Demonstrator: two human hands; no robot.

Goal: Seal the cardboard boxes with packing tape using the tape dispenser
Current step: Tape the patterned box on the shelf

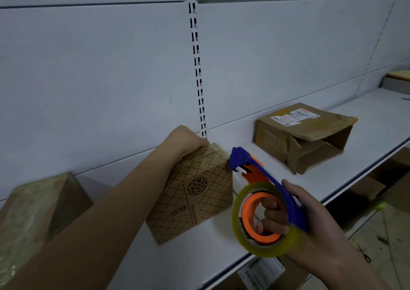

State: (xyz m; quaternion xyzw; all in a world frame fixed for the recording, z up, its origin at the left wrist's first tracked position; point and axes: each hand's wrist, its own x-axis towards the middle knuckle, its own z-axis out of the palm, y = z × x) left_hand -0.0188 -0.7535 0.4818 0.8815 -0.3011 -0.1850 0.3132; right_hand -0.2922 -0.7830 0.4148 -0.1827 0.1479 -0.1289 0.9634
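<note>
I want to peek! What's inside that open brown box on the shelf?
The open box lies on its side on the shelf. Only bare cardboard walls and a folded-in flap show inside; the deeper part is dark and hidden.

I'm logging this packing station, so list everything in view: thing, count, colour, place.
patterned box: 1, tan with dark lattice print, shelf centre, under the left hand.
open box: 1, brown with white labels, shelf right, end flaps open.
wrapped box: 1, brown under glossy tape, shelf far left.
tape dispenser: 1, blue and orange, with a yellowish tape roll, beside the patterned box's right corner.
shelf: 1, white, running left to right.
slotted upright: 1, white, back wall.
flat object: 1, tan, far right; too small to identify.
left hand: grips the patterned box's top back corner.
right hand: holds the tape dispenser.
</note>
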